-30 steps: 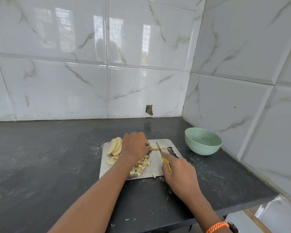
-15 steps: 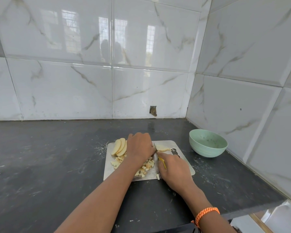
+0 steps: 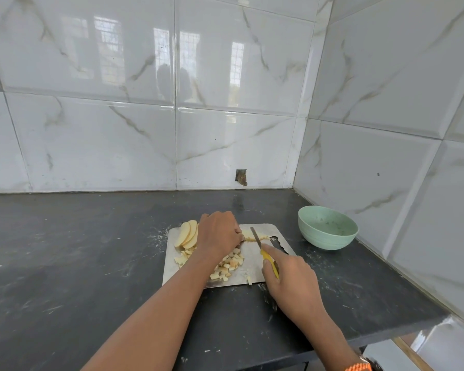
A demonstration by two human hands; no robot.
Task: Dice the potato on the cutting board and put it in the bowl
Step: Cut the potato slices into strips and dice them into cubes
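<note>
- Dark stone table [image 3: 65, 263] carries a steel cutting board [image 3: 263, 274].
- Left hand [image 3: 219, 234] grips pale potato strips [image 3: 248, 235].
- Right hand [image 3: 292, 274] grips a yellow-handled knife [image 3: 263, 249], blade on the strips.

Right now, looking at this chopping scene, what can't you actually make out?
All in the head view:
- Left hand: its fingertips and the end of the potato strips that it holds are hidden under the knuckles.
- Diced potato: part of the pile lies behind the left forearm.
- Knife: most of the yellow handle is covered by the right hand.
- Green bowl: the specks inside are too small to identify.
</note>
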